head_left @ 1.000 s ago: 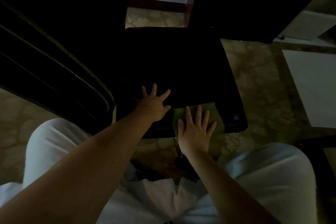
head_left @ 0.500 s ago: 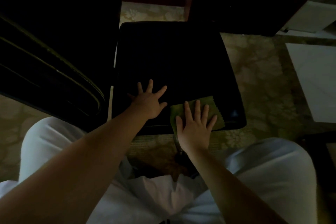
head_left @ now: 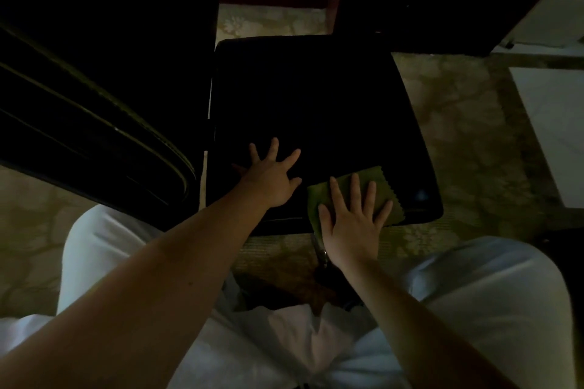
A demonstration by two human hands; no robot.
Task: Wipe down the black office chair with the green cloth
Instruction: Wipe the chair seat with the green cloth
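Flat, splayed left hand (head_left: 271, 180) rests on chair seat (head_left: 309, 98); flat right hand (head_left: 354, 224) presses green cloth (head_left: 384, 185).

We can't read any txt, label, brand or no. anywhere. Nothing legible on the black chair seat (head_left: 309, 98) or the green cloth (head_left: 384, 189). Pic's too dark for fine print.

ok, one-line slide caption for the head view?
Right hand presses green cloth flat on black chair seat front edge; left hand rests beside it.
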